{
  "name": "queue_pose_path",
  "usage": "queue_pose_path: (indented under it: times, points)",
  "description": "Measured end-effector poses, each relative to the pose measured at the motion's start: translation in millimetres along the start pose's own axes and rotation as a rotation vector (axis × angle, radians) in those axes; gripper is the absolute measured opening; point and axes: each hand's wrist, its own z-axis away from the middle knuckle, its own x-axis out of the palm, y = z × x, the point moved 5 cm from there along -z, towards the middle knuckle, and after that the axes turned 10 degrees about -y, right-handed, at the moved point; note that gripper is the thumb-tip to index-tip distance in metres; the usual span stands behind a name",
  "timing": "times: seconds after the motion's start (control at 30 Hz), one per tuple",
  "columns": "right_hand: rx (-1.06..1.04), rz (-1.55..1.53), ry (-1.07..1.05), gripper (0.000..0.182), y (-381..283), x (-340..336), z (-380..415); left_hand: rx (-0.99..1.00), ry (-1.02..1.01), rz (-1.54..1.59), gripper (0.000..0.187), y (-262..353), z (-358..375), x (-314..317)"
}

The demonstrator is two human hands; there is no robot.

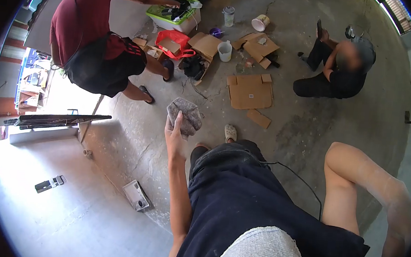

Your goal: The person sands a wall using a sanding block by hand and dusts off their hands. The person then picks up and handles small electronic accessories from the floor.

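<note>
My left hand [177, 130] is raised in front of me, with its fingers closed around a folded grey cloth [185, 115]. The cloth looks worn and stained. My right arm bends up at the right side, and my right hand [404, 212] is near the edge of the view. It is blurred there, so its fingers cannot be made out. An off-white woven cloth [265, 256] shows at the bottom, close to the camera, over my dark shirt [253, 195].
Flattened cardboard [251, 92], a red bag [173, 43], a white pail [225, 51] and a green-rimmed bin [190, 21] lie ahead. A person in a maroon shirt [84, 17] bends over the bin. Another person [348, 67] sits at right holding a phone [319, 28].
</note>
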Motion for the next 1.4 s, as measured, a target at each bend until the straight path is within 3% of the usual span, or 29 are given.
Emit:
queue_pose_path:
  times: [0.27,0.63,0.73,0.97,1.4]
  points:
    - [0.020,-0.012,0.023,0.024,7,-30,16,-0.126,0.025,-0.027,0.033,-22,-14,13]
    - [-0.094,-0.154,0.002,0.024,23,-56,14,0.010,0.082,0.031,0.027,-16,-12,35]
    - [-0.155,-0.208,-0.012,0.024,34,-60,15,0.099,0.119,0.026,0.029,-16,-14,22]
    - [-0.177,-0.312,-0.050,0.024,83,-43,1,0.101,0.227,0.013,0.033,12,6,-4]
    - [-0.122,-0.337,-0.048,0.023,95,-19,-13,0.090,0.435,0.054,0.038,20,42,-68]
